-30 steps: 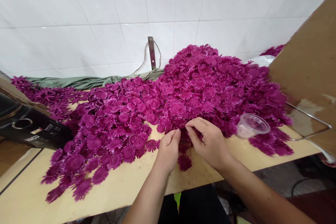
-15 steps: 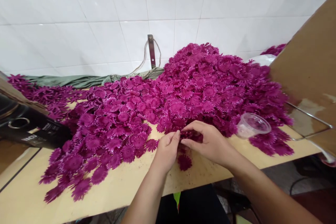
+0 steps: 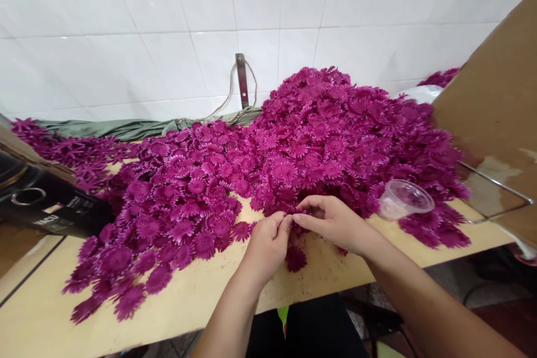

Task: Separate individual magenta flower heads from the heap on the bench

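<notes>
In front of a tall heap of magenta artificial flower heads point(image 3: 327, 134), my two hands meet at their fingertips. The thumb and fingers of my left hand point(image 3: 268, 240) are pressed together in a pinch. My right hand point(image 3: 339, 225) is curled, its thumb tip against the left fingertips and its index finger arched above. What the fingertips hold is hidden or too small to name. Just below them a single magenta flower head point(image 3: 296, 259) lies on the tabletop point(image 3: 335, 279). Left of my hands spreads a lower pile of flower heads point(image 3: 176, 201).
A clear plastic cup point(image 3: 406, 199) lies tilted to the right of the heap. Cardboard point(image 3: 490, 106) and a metal rod stand at the right edge. A black printed box point(image 3: 54, 198) leans in at left. Green cloth point(image 3: 113, 130) runs along the tiled wall.
My right thumb and fingers have closed in towards the left fingertips, narrowing the gap between them. My left hand has shifted slightly, its thumb now bent. The piles look the same.
</notes>
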A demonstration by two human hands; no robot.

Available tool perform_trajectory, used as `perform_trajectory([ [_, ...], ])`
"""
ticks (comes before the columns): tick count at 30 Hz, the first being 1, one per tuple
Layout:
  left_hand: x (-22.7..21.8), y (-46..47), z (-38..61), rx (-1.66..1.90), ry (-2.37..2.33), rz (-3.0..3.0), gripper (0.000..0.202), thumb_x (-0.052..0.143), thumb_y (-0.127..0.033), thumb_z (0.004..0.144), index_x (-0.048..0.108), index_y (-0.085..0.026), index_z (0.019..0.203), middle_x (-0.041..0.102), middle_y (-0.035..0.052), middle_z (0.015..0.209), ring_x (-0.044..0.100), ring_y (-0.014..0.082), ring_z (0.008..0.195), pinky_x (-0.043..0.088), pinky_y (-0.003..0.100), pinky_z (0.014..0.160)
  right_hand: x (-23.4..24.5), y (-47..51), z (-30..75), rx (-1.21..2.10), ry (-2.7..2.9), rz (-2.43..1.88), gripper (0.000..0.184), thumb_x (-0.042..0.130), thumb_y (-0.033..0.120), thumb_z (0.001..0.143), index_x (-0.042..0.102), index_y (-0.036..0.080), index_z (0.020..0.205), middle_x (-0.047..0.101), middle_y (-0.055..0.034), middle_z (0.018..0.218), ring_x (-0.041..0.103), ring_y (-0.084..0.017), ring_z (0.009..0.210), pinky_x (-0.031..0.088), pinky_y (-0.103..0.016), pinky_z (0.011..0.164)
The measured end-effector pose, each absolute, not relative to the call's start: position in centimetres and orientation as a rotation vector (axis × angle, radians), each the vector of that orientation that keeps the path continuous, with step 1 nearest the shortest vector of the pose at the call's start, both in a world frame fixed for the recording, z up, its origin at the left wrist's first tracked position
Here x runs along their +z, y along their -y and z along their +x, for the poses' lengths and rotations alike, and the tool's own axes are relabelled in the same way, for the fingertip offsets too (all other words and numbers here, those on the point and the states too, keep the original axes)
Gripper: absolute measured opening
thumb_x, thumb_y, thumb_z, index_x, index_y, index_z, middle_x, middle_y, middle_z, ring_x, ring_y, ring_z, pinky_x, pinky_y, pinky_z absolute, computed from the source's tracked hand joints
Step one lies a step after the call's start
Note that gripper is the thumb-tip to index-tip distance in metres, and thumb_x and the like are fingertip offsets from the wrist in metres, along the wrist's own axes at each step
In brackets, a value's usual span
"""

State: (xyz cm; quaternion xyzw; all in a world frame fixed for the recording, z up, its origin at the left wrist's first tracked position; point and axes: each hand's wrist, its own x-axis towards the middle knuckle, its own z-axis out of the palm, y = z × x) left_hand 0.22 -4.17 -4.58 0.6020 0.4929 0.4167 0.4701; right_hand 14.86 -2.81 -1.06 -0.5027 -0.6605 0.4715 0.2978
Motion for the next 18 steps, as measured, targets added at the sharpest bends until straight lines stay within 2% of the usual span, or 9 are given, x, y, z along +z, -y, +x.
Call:
perform_trajectory([
  [6, -4.8, 4.2, -0.1, 1.014, -1.212, 1.638, 0.026, 0.044, -0.028, 0.080, 0.050, -0.019, 0.057, 0.044, -0.0024, 0.054, 0.040, 0.0129, 0.054, 0.031, 0.024, 0.055, -0.9, 2.3, 15.3, 1.121, 1.868, -1.327, 0.015, 0.053, 0.027, 0.073, 0.062, 0.018, 0.066, 0.064, 0.0002, 0.062, 0.056, -0.013, 0.056, 0.042, -0.025, 0.054],
  [10, -4.9, 4.1, 0.0, 1.055, -1.183, 1.559, 0.023, 0.045, -0.029, 0.080, 0.054, -0.017, 0.063, 0.049, -0.0015, 0.059, 0.044, 0.0129, 0.059, 0.035, 0.024, 0.060, -0.8, 2.7, 14.8, 0.682, 1.945, -1.467, 0.016, 0.052, 0.027, 0.073, 0.057, 0.018, 0.061, 0.057, 0.0007, 0.055, 0.049, -0.013, 0.050, 0.035, -0.025, 0.050],
  [13, -4.9, 4.2, 0.3, 1.118, -1.108, 1.352, 0.025, 0.049, -0.036, 0.078, 0.055, -0.016, 0.063, 0.050, -0.0009, 0.061, 0.045, 0.0126, 0.062, 0.037, 0.023, 0.061, -0.9, 3.2, 14.0, 0.379, 1.947, -1.478, 0.022, 0.052, 0.027, 0.074, 0.048, 0.019, 0.054, 0.049, 0.0021, 0.051, 0.044, -0.012, 0.048, 0.031, -0.024, 0.048],
  [18, -4.2, 4.4, 0.5, 1.143, -0.996, 1.019, 0.034, 0.061, -0.049, 0.067, 0.057, -0.015, 0.065, 0.050, -0.0023, 0.061, 0.045, 0.0106, 0.060, 0.039, 0.021, 0.058, -1.4, 3.4, 12.9, 0.371, 1.926, -1.452, 0.028, 0.054, 0.023, 0.071, 0.037, 0.020, 0.050, 0.043, 0.0042, 0.048, 0.041, -0.010, 0.046, 0.030, -0.022, 0.045],
])
